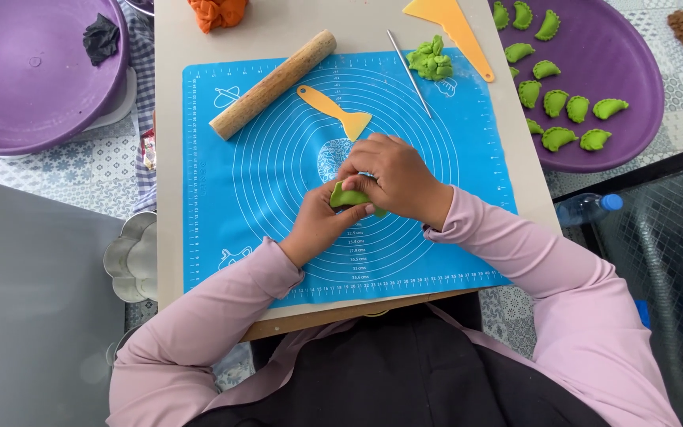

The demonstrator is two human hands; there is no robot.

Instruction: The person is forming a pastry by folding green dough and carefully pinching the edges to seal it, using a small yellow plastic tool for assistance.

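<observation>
A piece of green dough is held at the centre of the frame, above the blue mat. It is cradled from below by the left hand, whose fingers are curled around it, and pinched along its top edge by the right hand, fingers pressed together on the fold. Whether the seam is fully closed cannot be told — most of the piece is hidden by the fingers.

Risks noted: the soft dough could be torn or thinned if pinched too hard, and the seam could open if pressed unevenly. A filled piece could split at the fold. The half-moon shape could be flattened by too firm a grip.

Materials: the dough appears matte and pliable; the mat is smooth, flexible, printed with rings. A cylindrical wooden rolling pin lies upper left of centre, beside a flat orange plastic scraper. A thin metal rod and a lump of green scraps lie at the top — finished crescent dumplings with crimped edges rest in the purple tray, upper right.
</observation>
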